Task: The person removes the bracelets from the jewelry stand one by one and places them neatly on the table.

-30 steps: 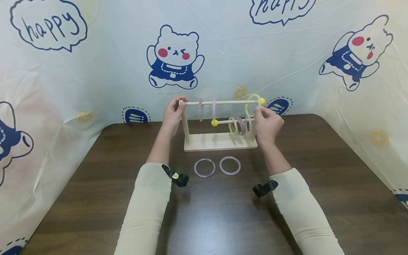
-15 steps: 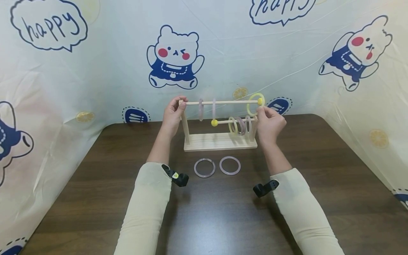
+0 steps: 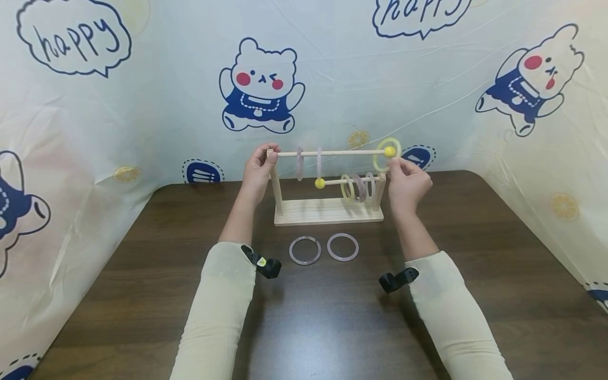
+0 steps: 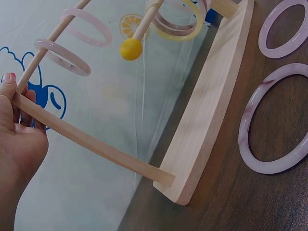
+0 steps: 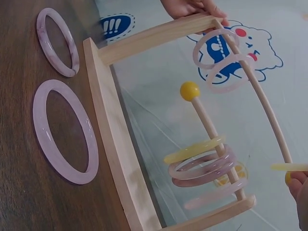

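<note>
In the head view my left hand (image 3: 258, 171) grips the top of the left post of a wooden bangle stand (image 3: 328, 212). With thumb and fingertips, my right hand (image 3: 409, 186) pinches a yellow bangle (image 3: 380, 164). That bangle hangs at the upper rod's right end, level with its yellow ball tip (image 3: 389, 152); whether it still encircles the rod I cannot tell. Two pale bangles, one lilac (image 3: 300, 163) and one pinkish (image 3: 319, 162), hang on the upper rod. Several bangles (image 5: 202, 168), one yellow, hang on the lower rod, nearer its attached end.
Two lilac bangles, a left one (image 3: 305, 263) and a right one (image 3: 343, 258), lie flat on the dark wooden table (image 3: 313, 327) before the stand. Behind the stand rises a pale printed cloth (image 3: 356, 89). The lower rod's yellow ball (image 3: 320, 183) points left.
My right hand has moved right with the yellow bangle, carrying it from the rod side of the ball tip out to the ball. The left hand and stand stay put.
</note>
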Available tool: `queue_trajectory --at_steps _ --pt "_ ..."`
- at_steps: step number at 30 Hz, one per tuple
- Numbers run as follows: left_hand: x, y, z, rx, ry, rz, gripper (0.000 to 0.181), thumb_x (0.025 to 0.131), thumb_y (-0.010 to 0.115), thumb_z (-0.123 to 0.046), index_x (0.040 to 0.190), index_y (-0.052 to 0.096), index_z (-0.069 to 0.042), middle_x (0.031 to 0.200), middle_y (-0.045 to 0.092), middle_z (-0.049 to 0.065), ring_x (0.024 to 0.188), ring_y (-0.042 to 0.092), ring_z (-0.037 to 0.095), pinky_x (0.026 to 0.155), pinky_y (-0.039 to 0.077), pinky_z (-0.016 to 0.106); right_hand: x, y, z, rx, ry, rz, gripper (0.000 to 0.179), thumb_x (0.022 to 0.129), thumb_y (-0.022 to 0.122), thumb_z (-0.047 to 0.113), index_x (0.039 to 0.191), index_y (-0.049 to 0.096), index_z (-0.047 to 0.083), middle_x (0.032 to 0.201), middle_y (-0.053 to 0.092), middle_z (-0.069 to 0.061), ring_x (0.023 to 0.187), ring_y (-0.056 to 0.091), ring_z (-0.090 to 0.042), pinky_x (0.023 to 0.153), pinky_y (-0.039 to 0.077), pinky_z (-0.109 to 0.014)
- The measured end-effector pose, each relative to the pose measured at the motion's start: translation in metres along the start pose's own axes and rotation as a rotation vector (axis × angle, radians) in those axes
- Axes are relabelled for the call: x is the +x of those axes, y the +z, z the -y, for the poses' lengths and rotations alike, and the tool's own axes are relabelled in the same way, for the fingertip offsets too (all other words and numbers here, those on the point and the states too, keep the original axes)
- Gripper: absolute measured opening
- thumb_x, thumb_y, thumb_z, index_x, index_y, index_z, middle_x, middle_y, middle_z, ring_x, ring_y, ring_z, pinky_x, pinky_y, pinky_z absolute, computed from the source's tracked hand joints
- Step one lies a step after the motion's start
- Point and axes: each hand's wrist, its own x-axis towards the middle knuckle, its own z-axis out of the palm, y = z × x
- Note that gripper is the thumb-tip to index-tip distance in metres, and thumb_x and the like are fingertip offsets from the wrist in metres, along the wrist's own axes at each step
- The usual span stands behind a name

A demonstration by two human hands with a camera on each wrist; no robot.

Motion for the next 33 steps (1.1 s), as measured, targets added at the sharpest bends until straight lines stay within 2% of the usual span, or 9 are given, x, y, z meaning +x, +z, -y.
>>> queue_trajectory --at_steps 6,14,19,23,27,30,33 --pt "0.000 0.000 0.001 -0.001 0.001 -0.002 0.023 0.092 0.054 -0.020 0.112 0.056 -0.009 0.118 0.055 0.007 0.120 0.043 0.015 0.102 0.030 0.031 0.002 -0.002 -0.003 -0.004 0.010 -0.015 0.013 0.079 0.069 0.009 0.087 0.073 0.000 0.079 0.070 -0.011 0.060 0.063 -0.009 0.054 0.047 -0.015" --pt "-0.001 0.000 0.001 0.005 -0.007 -0.002 0.026 0.091 0.054 -0.022 0.114 0.056 -0.008 0.119 0.055 0.008 0.120 0.043 0.015 0.102 0.030 0.030 0.003 -0.005 -0.008 -0.028 -0.019 -0.047 0.009 0.077 0.069 0.011 0.081 0.075 0.004 0.066 0.068 -0.001 0.052 0.057 -0.004 0.051 0.044 -0.015" --pt "-0.001 0.000 0.000 0.006 -0.012 -0.003 0.024 0.091 0.054 -0.022 0.112 0.057 -0.011 0.119 0.055 0.006 0.120 0.043 0.015 0.103 0.030 0.030 0.003 -0.007 -0.009 0.002 -0.016 -0.046 0.009 0.078 0.069 0.010 0.081 0.075 0.003 0.069 0.069 -0.004 0.056 0.060 -0.003 0.053 0.047 -0.015" --pt "-0.001 0.000 -0.001 0.016 -0.015 -0.001 0.025 0.091 0.054 -0.023 0.113 0.056 -0.011 0.120 0.055 0.006 0.120 0.042 0.014 0.103 0.029 0.031 0.003 -0.010 -0.007 0.055 0.027 -0.045 0.010 0.079 0.067 0.007 0.081 0.073 0.000 0.074 0.069 -0.009 0.059 0.064 -0.009 0.055 0.049 -0.016" --pt "-0.001 0.000 -0.001 0.022 -0.012 0.003 0.031 0.091 0.054 -0.024 0.117 0.054 -0.007 0.122 0.053 0.009 0.120 0.042 0.014 0.103 0.029 0.031 0.004 -0.013 -0.008 0.078 0.100 -0.053 0.011 0.080 0.065 0.006 0.080 0.073 -0.002 0.074 0.069 -0.008 0.058 0.063 -0.012 0.053 0.049 -0.017" --pt "-0.001 -0.001 -0.001 0.020 -0.012 0.003 0.032 0.091 0.054 -0.024 0.118 0.053 -0.006 0.123 0.053 0.010 0.120 0.042 0.014 0.103 0.029 0.031 0.007 -0.017 -0.010 0.102 0.176 -0.056 0.011 0.081 0.064 0.005 0.080 0.072 -0.002 0.071 0.068 -0.007 0.053 0.061 -0.011 0.052 0.049 -0.018" --pt "0.000 0.000 -0.001 0.017 -0.012 0.002 0.031 0.091 0.055 -0.023 0.117 0.054 -0.007 0.123 0.053 0.010 0.120 0.042 0.014 0.103 0.029 0.031 0.009 -0.021 -0.013 0.176 0.270 -0.047 0.009 0.081 0.063 0.002 0.078 0.071 -0.002 0.068 0.067 -0.008 0.050 0.060 -0.011 0.050 0.050 -0.019"
